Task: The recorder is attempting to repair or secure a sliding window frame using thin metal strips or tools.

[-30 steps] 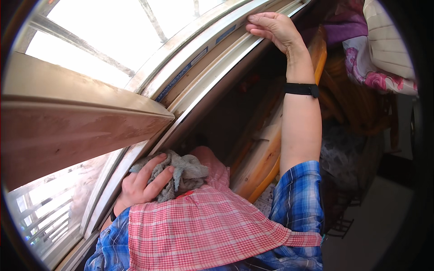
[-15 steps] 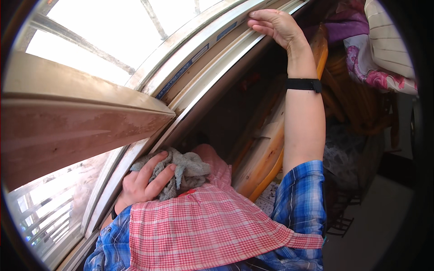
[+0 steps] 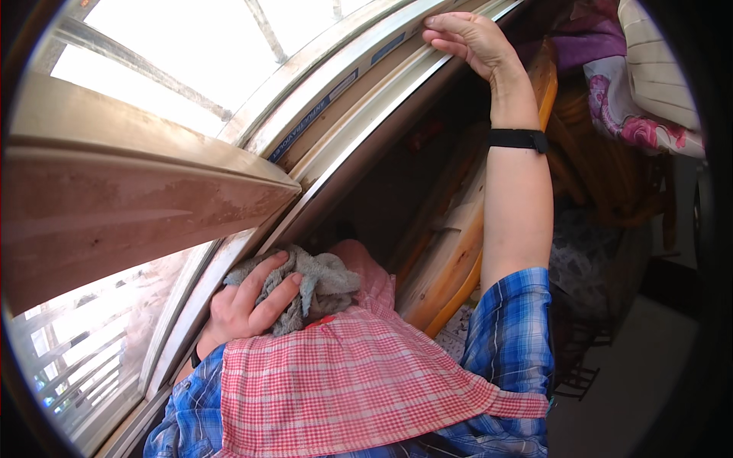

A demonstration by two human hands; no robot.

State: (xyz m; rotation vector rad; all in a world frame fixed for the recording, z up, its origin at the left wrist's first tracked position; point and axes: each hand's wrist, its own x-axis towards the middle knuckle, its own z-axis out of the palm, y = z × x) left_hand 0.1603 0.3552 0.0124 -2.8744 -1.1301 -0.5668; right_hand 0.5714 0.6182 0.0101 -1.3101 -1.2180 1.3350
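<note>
Just before my chest, above a checked apron (image 3: pixel 343 382), my left hand (image 3: pixel 248 309) is clutching a bunched grey cloth (image 3: pixel 324 278) close to the window frame (image 3: pixel 374 114). Beyond, a broad bar (image 3: pixel 137 221) is jutting in from the left, ending at the frame. Furniture (image 3: pixel 458 259) is standing past the frame, beside my right arm. Farthest out, my right hand (image 3: pixel 473 42) is holding itself at the frame, fingers loosely bent.

With that arm stretching so far, I am risking my balance if I lean harder. My right fingertips are risking a pinch or scrape, should anything slide along the grooves. Folds are spilling past my left fingers, so a loose grip could be dropping the cloth or snagging it.

The cloth is hiding my left palm. I cannot tell whether my right hand is pinching or merely touching. Glare is blanking the glass (image 3: pixel 175 46); shadow is swallowing the gap below.
</note>
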